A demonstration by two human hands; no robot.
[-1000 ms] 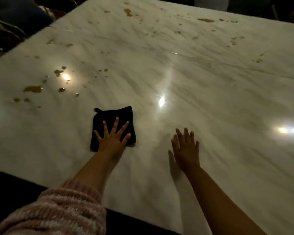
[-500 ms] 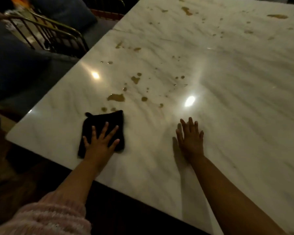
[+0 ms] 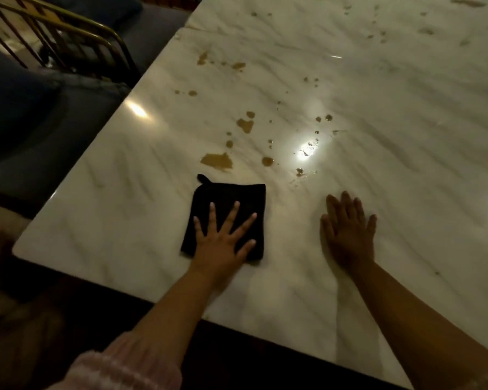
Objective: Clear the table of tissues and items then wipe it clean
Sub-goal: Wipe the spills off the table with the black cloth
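A black cloth (image 3: 227, 192) with a small loop at one corner lies flat on the white marble table (image 3: 392, 114), near its front left corner. My left hand (image 3: 223, 240) presses down on the cloth with the fingers spread. Just beyond the cloth's far edge is a large brown spill (image 3: 217, 160). Smaller brown drops (image 3: 245, 125) are scattered further back and to the right. My right hand (image 3: 348, 229) rests flat on the bare marble to the right of the cloth, holding nothing.
Blue upholstered chairs with brass-coloured metal frames (image 3: 76, 43) stand close along the table's left edge. The table's dark front edge (image 3: 265, 337) runs under my forearms. Lamp glare (image 3: 307, 150) shines on the wet marble. More stains lie at the far right.
My left hand has slid the cloth leftward along the table until it lies just below the big brown spill. My right hand has shifted left too. My view turned towards the left corner.
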